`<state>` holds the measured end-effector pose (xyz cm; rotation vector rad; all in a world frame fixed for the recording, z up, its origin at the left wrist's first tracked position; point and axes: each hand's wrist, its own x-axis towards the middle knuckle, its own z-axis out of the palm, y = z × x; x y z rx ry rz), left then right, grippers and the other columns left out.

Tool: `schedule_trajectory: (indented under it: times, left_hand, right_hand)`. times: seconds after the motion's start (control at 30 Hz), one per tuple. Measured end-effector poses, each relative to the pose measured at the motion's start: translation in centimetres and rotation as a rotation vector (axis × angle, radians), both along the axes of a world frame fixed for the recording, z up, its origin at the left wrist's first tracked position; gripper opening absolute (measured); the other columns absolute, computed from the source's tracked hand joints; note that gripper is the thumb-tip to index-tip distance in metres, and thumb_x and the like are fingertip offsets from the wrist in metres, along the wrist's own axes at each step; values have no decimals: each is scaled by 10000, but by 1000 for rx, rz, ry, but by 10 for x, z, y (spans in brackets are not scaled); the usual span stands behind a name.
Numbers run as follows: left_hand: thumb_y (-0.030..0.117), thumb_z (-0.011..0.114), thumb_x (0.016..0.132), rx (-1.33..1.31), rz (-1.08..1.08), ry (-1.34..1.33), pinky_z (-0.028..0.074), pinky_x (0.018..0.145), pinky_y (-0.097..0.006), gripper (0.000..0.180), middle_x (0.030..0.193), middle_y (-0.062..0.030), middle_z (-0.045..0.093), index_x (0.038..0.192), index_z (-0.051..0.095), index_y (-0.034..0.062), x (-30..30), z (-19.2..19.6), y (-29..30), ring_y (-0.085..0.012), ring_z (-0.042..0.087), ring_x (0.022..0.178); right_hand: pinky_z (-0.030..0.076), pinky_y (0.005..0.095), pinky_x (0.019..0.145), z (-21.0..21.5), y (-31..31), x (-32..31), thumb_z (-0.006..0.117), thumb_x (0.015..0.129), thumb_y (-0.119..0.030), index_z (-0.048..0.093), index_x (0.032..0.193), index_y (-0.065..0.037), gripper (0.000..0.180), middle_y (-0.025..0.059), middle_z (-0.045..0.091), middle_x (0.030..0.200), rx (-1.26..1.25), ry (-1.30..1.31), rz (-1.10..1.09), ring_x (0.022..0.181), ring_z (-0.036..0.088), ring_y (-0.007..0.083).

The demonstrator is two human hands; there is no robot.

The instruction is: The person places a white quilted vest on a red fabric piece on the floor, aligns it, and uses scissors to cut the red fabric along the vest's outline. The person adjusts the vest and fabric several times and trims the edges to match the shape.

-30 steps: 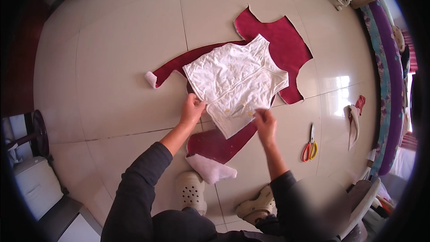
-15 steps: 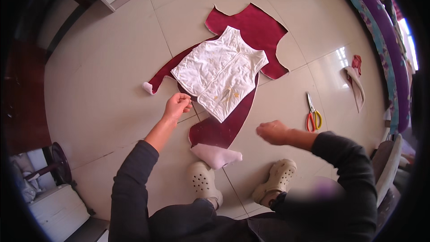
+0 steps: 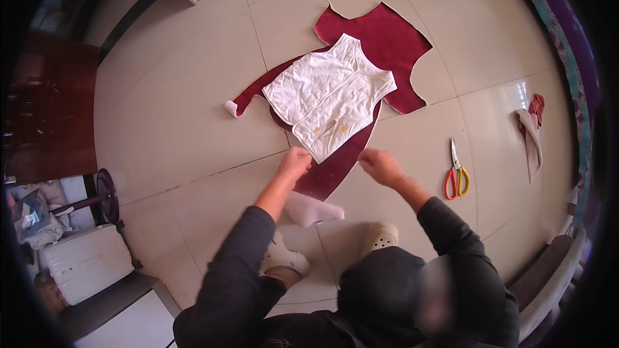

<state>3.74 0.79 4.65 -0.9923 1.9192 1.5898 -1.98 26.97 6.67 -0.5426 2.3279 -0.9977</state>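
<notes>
A white quilted vest (image 3: 329,87) lies spread on maroon cut fabric (image 3: 393,45), whose pale backing shows where edges curl over. Its lower strip runs under the vest toward me and ends in a folded pale flap (image 3: 314,211). My left hand (image 3: 296,162) is closed at the strip's left edge, by the vest's bottom corner. Across from it, my right hand (image 3: 382,166) has its fingertips pinched together at the strip's right edge. What either hand holds between its fingers is hidden. Scissors (image 3: 455,174) with red and yellow handles lie to the right, blades slightly parted.
Beige tiles (image 3: 174,116) make up the floor. Fabric scraps (image 3: 530,138) lie at the right, near a purple and teal cloth-covered edge (image 3: 561,45). A white case (image 3: 90,261) stands at lower left. My clogs (image 3: 382,237) are close below the flap.
My right hand has moved in leftward and forward to the maroon strip's right edge. My left hand has come rightward to the strip's other edge. The view has shifted; the clothes look unmoved.
</notes>
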Motion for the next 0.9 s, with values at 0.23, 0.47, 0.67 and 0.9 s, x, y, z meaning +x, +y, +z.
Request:
schedule_trajectory:
  times: [0.23, 0.47, 0.67, 0.9]
  left_hand:
    - [73, 619, 860, 401, 665, -21, 557, 701, -315, 253, 1008, -76, 592, 1082, 501, 51, 25, -37, 55, -199, 644, 864]
    - [-55, 589, 832, 240, 696, 193, 545, 781, -328, 533, 1129, -108, 562, 1279, 327, 71, 23, -42, 77, -203, 630, 930]
    - [-16, 592, 867, 219, 630, 191, 543, 774, -310, 319, 1075, -90, 605, 1165, 498, 45, 21, -54, 70, -198, 640, 941]
    - [34, 640, 825, 45, 530, 129, 486, 525, -249, 184, 822, -35, 643, 993, 564, 28, 15, -65, 65, -132, 640, 623]
  right_hand:
    - [517, 348, 682, -21, 118, 1, 588, 859, -85, 624, 985, -20, 146, 142, 655, 821, -59, 58, -524, 738, 649, 254]
    - [442, 415, 939, -45, 236, 48, 604, 812, -86, 537, 1178, -64, 372, 140, 529, 1194, 556, 179, -864, 1133, 509, 325]
    - [433, 428, 945, -80, 248, 59, 610, 818, -111, 487, 1208, -70, 411, 143, 490, 1254, 584, 245, -850, 1184, 463, 340]
    - [454, 449, 880, -88, 249, 49, 609, 804, -109, 504, 1156, -78, 369, 140, 519, 1147, 778, 338, -795, 1102, 500, 339]
